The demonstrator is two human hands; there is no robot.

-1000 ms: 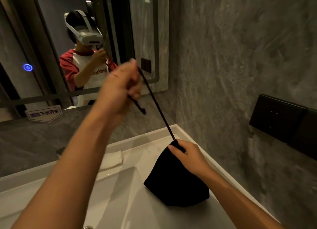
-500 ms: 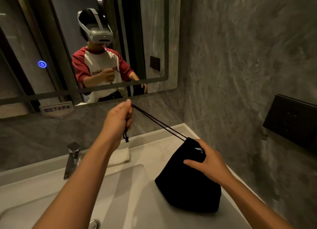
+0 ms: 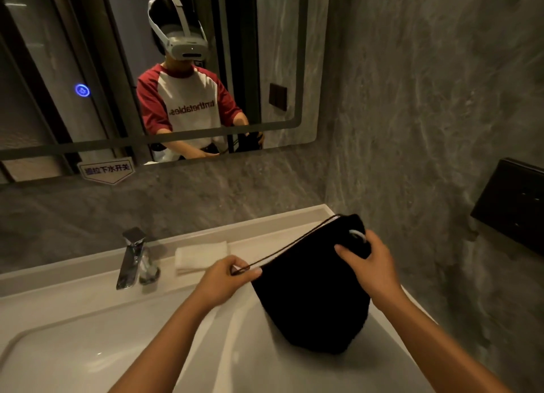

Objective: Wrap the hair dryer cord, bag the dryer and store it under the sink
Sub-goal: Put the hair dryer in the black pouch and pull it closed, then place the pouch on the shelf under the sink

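Two hands: both bare and both on one black drawstring bag (image 3: pixel 312 298).
Bag: black fabric pouch standing on the right side of the white desk (image 3: pixel 259 225), beside the grey stone wall; its lower part bulges, and its contents cannot be seen.
Left hand (image 3: pixel 226 278): fingers (image 3: pixel 253 271) closed in a pinch on the drawstring (image 3: pixel 294 245), just beside the bag's left edge.
Drawstring: thin dark cord running taut from the pinch up and to the right, to the gathered mouth of the bag.
Right hand (image 3: pixel 371 263): fingers curled over the bag's top right corner, gripping the fabric near a pale ring (image 3: pixel 357 234) at the mouth.
Basin (image 3: pixel 88 348): white, sunk in the desk to the left of the bag, under the left forearm.
Faucet (image 3: pixel 132 257): chrome, at the back rim of the basin, well left of the bag.
Folded cloth (image 3: pixel 201 257): white, lying on the back ledge between faucet and bag.
Sign (image 3: pixel 106 169): white badge under the mirror with dark Chinese characters, roughly 提拉下水开关; the first character is unclear.
Mirror (image 3: pixel 306 69): shows a person in a white headset and a red-sleeved white shirt, whose lettering appears reversed.
Blue button (image 3: pixel 82 90): glowing ring on the mirror's left.
Wall panel (image 3: pixel 515 204): black, on the right wall.
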